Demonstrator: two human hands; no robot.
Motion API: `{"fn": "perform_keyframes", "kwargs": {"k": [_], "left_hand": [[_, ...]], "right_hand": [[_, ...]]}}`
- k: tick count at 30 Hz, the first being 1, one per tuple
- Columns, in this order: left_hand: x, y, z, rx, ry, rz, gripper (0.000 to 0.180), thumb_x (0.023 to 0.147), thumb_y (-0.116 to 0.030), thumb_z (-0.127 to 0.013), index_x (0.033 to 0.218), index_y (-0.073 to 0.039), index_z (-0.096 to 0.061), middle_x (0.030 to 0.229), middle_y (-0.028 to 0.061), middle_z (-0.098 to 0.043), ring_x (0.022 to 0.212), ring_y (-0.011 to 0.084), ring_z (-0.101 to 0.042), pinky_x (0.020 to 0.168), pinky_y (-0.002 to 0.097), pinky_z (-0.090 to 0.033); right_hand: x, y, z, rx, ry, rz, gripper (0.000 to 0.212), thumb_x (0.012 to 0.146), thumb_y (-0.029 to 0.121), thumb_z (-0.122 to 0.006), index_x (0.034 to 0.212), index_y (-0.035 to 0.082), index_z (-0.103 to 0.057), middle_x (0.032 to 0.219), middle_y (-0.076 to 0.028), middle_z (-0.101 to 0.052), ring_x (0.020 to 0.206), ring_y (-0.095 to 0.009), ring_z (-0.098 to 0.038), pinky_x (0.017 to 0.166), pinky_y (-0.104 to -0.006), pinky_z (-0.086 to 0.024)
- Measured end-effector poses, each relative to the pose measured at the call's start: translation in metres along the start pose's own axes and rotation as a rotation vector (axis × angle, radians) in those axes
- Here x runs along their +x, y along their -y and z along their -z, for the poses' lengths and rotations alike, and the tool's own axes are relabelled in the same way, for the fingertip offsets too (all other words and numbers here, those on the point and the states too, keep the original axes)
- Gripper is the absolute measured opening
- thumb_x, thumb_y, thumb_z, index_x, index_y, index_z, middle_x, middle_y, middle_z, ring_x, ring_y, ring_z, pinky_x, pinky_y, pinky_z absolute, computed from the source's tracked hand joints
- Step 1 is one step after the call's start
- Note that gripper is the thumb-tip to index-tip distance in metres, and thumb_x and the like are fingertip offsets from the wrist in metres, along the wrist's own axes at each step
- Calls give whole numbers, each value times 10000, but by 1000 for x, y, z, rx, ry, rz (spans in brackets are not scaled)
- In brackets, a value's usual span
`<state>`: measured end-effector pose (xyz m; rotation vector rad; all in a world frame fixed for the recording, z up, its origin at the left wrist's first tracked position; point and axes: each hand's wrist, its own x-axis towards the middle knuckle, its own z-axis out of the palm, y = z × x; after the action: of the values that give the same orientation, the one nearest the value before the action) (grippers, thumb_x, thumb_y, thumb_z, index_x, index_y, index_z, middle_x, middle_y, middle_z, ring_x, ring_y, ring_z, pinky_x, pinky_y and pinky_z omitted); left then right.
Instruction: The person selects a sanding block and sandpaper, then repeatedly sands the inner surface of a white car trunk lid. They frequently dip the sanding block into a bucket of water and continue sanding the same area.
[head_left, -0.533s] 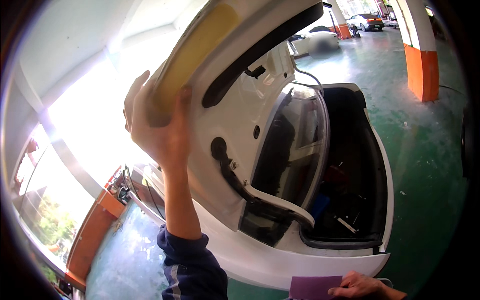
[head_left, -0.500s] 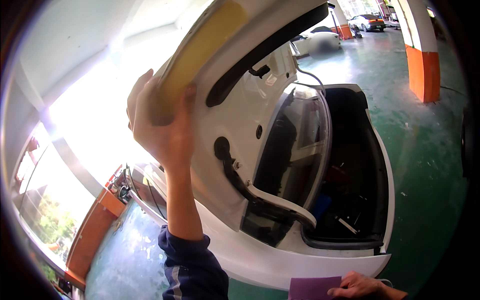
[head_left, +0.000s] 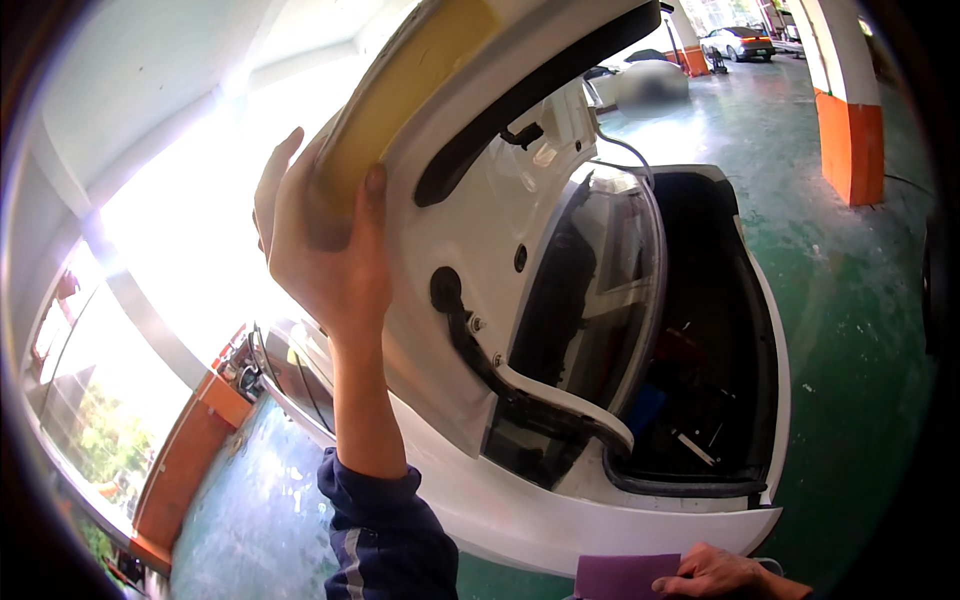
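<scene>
Sheet, purple and flat, shows at the lower edge of view; the right hand has its grip pinched on the sheet's right side. Just beyond is the white car body. The left hand reaches up, its grip clasping the edge of the raised trunk lid, thumb beside a yellow patch. Past the lid, the dark trunk holds a blue item. Farther back stand an orange-and-white pillar and a parked car.
</scene>
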<state>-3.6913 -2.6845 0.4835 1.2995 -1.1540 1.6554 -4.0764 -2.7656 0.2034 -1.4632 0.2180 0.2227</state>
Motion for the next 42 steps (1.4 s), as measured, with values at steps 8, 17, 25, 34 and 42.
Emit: {"fn": "perform_keyframes", "kwargs": {"k": [8,17,25,34,42], "left_hand": [[6,-9,-4,80,-12,-46,446,804,-212,-857,1225,-116,-741,1405,103,-640,1325,328,-543,1159,461,-322],[17,-25,-8,168,3,-55,491,822,-275,-859,1269,-120,-728,1479,89,-589,1426,335,-454,1206,473,-265],[-10,3,13,444,64,-140,659,853,-301,-828,1442,-115,-599,1545,133,-523,1511,375,-354,1237,523,-248],[-56,26,54,331,143,274,1098,758,-446,-884,1612,-42,-325,1633,237,-350,1537,413,-285,1249,563,-239],[-19,5,19,429,185,378,1185,721,-503,-903,1608,-18,-284,1617,229,-345,1545,382,-236,1248,544,-170]], "right_hand": [[4,3,-6,-51,7,63,526,1008,322,-651,632,-34,-560,522,-21,-406,515,-116,-372,495,-358,-297],[-8,-1,-8,40,-40,73,519,1005,318,-667,624,-16,-553,517,-6,-394,507,-118,-355,491,-362,-294],[-29,-3,-4,-52,-186,51,516,987,321,-683,623,-29,-577,541,-109,-492,541,-178,-454,541,-391,-358],[-7,-56,34,-142,-26,141,424,974,264,-744,680,-40,-713,539,-109,-611,487,-157,-556,502,-312,-418],[3,-48,36,-170,107,84,435,983,279,-744,696,-43,-689,556,-98,-592,520,-156,-532,530,-326,-412]]}}
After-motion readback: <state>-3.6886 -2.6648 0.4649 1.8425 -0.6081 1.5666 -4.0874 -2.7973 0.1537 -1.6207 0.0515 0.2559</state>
